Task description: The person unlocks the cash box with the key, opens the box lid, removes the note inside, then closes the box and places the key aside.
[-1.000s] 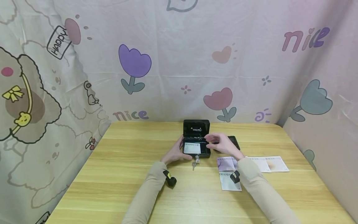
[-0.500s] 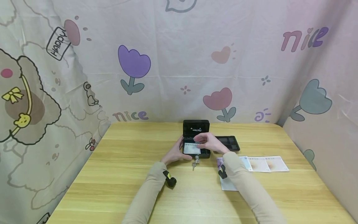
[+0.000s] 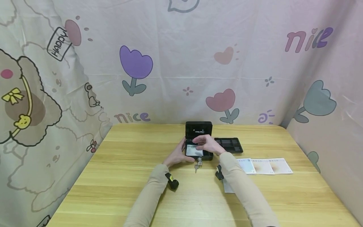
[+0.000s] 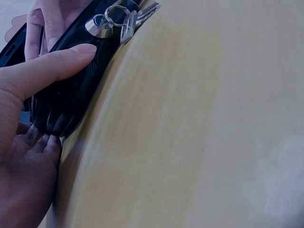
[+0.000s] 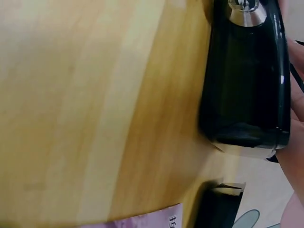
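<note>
A small black cash box [image 3: 207,157] stands on the table with its lid [image 3: 198,128] raised. My left hand [image 3: 177,156] grips its left side, thumb across the front wall near the lock [image 4: 99,25] and fingers round the end. Keys [image 3: 196,168] on a ring hang from that lock. Inside the box lies a pale banknote [image 3: 192,151]. My right hand [image 3: 208,144] reaches in from the right over that note, fingers bent, with a gap between thumb and index finger. In the left wrist view the right fingers [image 4: 53,21] dip behind the front wall.
A black compartment tray [image 3: 233,145] lies right of the box. Further right is a row of banknotes [image 3: 262,166], partly under the right forearm. Another pale note [image 3: 228,188] shows below that arm, and a purple note [image 5: 154,220] in the right wrist view. Patterned cloth hangs behind.
My right hand has moved left from the box's right edge to over the banknote inside, uncovering the tray. The left hand has stayed on the box.
</note>
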The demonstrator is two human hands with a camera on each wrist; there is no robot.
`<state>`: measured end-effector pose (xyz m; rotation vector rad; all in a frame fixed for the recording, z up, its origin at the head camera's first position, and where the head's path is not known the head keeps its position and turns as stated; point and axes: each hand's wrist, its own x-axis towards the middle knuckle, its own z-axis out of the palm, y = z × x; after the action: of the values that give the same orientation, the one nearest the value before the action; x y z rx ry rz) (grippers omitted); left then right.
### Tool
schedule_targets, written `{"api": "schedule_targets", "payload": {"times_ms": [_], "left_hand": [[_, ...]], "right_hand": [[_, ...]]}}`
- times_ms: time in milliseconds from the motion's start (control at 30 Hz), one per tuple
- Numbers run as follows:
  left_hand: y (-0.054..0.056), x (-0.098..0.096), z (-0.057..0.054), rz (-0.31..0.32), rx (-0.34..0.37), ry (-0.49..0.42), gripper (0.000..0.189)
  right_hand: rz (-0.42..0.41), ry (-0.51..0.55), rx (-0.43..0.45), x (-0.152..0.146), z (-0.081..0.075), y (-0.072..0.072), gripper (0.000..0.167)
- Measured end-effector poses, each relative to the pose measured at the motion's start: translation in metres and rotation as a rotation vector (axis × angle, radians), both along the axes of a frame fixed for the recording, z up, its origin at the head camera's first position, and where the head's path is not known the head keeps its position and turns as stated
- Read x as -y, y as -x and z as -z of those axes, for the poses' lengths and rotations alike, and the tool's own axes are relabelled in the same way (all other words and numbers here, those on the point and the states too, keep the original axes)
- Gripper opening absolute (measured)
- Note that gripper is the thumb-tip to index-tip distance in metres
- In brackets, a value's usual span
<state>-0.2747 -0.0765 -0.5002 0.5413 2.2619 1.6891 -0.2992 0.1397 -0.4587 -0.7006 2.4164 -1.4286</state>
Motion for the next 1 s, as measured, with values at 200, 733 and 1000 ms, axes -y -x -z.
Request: {"api": "schedule_targets", "payload": {"times_ms": [200,733,1000], "left_hand": [[-0.0019,-0.0001,-0.0021,-0.009,-0.002,0.000,0.123],[-0.0023,-0.0021,-0.0029,-0.034,0.002,0.031,0.123],[-0.0018,-0.0013,-0.0020,-0.024,0.000,0.026,0.124]], "right_hand": [[0.013,-0.046,-0.028,0.0045,0.0061,0.0020,0.036],[0.035,-0.153,-0.065,0.0079,0.0071,-0.0002,0.035],[0.042,-0.142,-0.054,0.0083,0.0090,0.0007,0.037]]}}
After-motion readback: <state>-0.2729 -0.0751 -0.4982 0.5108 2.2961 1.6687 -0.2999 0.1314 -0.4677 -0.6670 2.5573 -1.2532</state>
